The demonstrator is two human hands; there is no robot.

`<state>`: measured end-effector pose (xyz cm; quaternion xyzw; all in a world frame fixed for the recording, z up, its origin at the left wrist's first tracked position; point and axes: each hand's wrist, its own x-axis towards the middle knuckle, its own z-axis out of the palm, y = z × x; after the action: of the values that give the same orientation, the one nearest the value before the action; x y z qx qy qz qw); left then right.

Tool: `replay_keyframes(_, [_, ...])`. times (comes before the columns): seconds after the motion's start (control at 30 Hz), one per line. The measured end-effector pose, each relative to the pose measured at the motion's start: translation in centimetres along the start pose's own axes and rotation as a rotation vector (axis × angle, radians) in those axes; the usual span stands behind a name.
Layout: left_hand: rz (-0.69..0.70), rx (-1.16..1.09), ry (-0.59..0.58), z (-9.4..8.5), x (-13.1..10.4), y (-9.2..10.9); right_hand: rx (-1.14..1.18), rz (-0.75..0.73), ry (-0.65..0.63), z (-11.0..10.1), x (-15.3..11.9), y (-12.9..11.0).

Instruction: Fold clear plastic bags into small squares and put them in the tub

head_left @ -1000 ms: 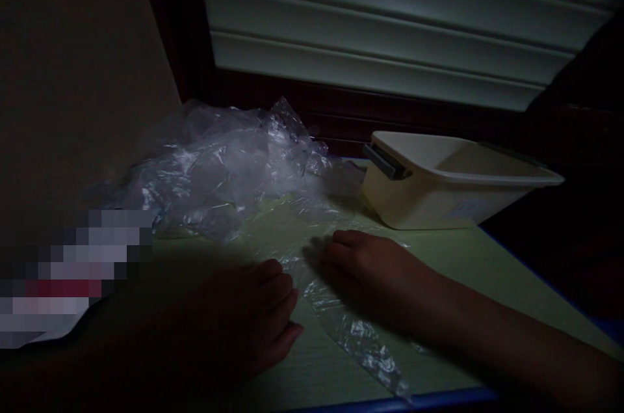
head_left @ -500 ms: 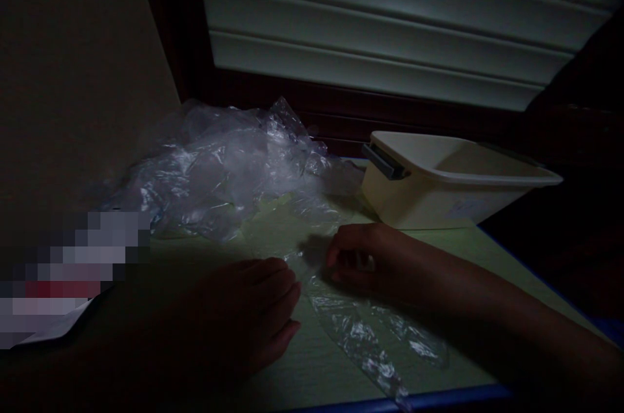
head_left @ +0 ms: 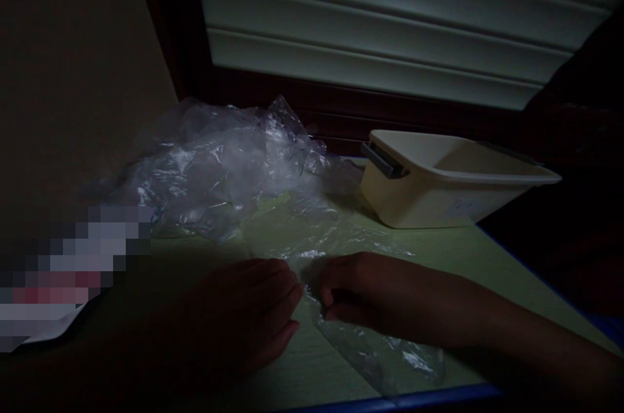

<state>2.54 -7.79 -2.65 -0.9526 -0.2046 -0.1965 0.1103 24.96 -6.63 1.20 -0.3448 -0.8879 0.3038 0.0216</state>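
Note:
A clear plastic bag [head_left: 351, 348] lies flat on the table between and in front of my hands, its surface crinkled and shiny. My right hand [head_left: 370, 293] is closed on it, thumb and fingers pinching the film near its middle. On the other side, my left hand [head_left: 258, 312] rests low with its fingers pressed together and bent, the fingertips at the bag's edge. Deep shadow hides most of the left palm and whatever lies under it. More thin clear film [head_left: 292, 227] stretches over the table just beyond both hands.
A heaped pile of clear plastic bags [head_left: 219, 166] stands at the back left. At the back right is a cream plastic bin [head_left: 429, 198] with a grey handle. A blurred white and red item [head_left: 68, 276] lies at left. The green table [head_left: 312, 367] has a blue edge.
My right hand has come down towards me and slightly left, closer to my left hand, and now pinches the bag. The left hand has hardly moved.

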Motion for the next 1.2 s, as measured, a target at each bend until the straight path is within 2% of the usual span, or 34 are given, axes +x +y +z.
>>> replay_keyframes(0.2, [-0.036, -0.018, 0.0, 0.3, -0.1, -0.1, 0.069, -0.045, 0.05, 0.1, -0.1, -0.2])
replay_keyframes(0.33, [-0.043, -0.023, 0.01, 0.3, -0.1, 0.0, 0.209, 0.014, 0.028, -0.3, -0.2, -0.3])
replay_keyframes(0.53, [-0.052, -0.119, -0.092, 1.3, -0.6, -0.8, 0.336, 0.034, 0.016, -0.2, -0.1, -0.2])
replay_keyframes(0.73, [-0.065, -0.096, -0.038, 1.3, 0.0, -0.6, 0.271, -0.001, 0.009, -0.4, -0.3, -0.5])
replay_keyframes(0.87, [-0.059, -0.052, -0.074, 0.6, 0.4, -0.5, 0.111, -0.053, 0.054, -1.1, -0.9, -0.4])
replay_keyframes(0.97, [-0.043, -0.04, -0.075, 0.5, 0.4, -0.6, 0.034, -0.091, 0.01, -1.3, -1.4, -0.3])
replay_keyframes(1.1, [-0.04, -0.037, -0.017, 0.8, 0.0, -0.6, -0.035, -0.133, -0.04, -0.9, -1.7, -0.8])
replay_keyframes(1.2, [-0.018, 0.005, -0.021, 0.9, 0.0, -0.4, -0.15, -0.14, -0.013, -0.4, -1.7, -1.5])
